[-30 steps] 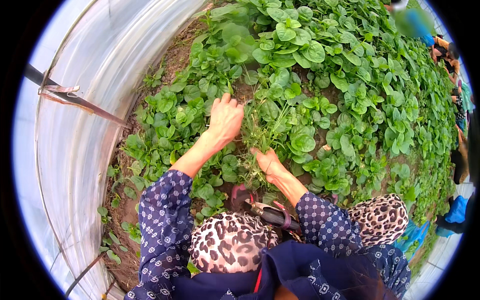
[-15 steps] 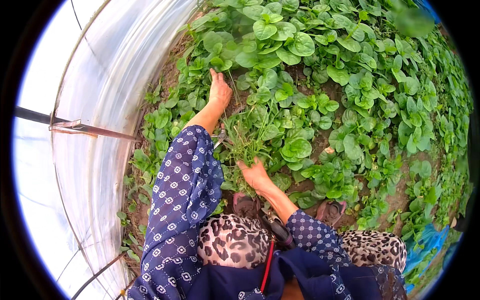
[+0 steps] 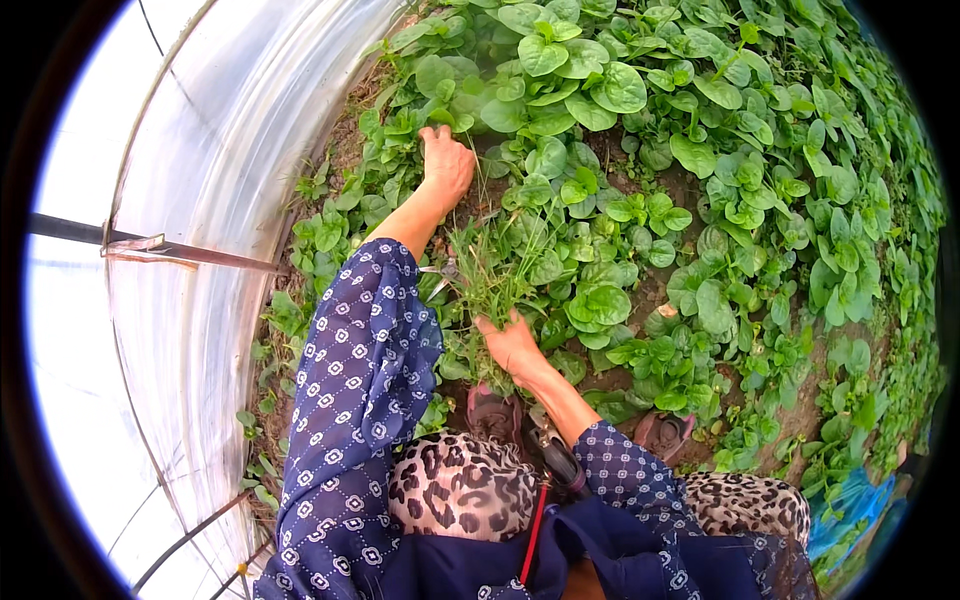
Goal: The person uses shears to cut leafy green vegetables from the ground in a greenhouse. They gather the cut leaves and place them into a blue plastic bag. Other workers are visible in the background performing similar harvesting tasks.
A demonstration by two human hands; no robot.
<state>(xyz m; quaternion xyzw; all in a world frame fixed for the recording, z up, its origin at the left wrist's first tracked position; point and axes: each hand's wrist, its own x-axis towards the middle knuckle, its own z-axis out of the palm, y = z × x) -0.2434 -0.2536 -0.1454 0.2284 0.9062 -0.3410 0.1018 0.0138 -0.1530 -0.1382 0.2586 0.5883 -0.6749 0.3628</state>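
My left hand (image 3: pixel 447 168) reaches forward among low green plants beside the plastic wall. Its fingers curl down into the foliage, and what they grip is hidden by leaves. Nearer to me, my right hand (image 3: pixel 512 350) closes around a loose bunch of grassy weeds (image 3: pixel 490 280), whose thin blades spread upward from the fingers. Between the two hands, a small metal thing (image 3: pixel 442 274) shows partly beside the weeds; its kind I cannot make out. Broad-leaved plants (image 3: pixel 600 305) grow right next to the bunch.
A clear plastic sheet wall (image 3: pixel 215 190) curves along the left, crossed by a dark bar (image 3: pixel 200 255). Dense leafy plants (image 3: pixel 760 190) cover the ground to the right. My shoes (image 3: pixel 495 412) stand on soil among the plants. Blue plastic (image 3: pixel 850 510) lies at the lower right.
My left hand has turned slightly, and its fingers look more curled into the leaves. The right hand keeps the weeds in nearly the same place. The whole view has shifted a little.
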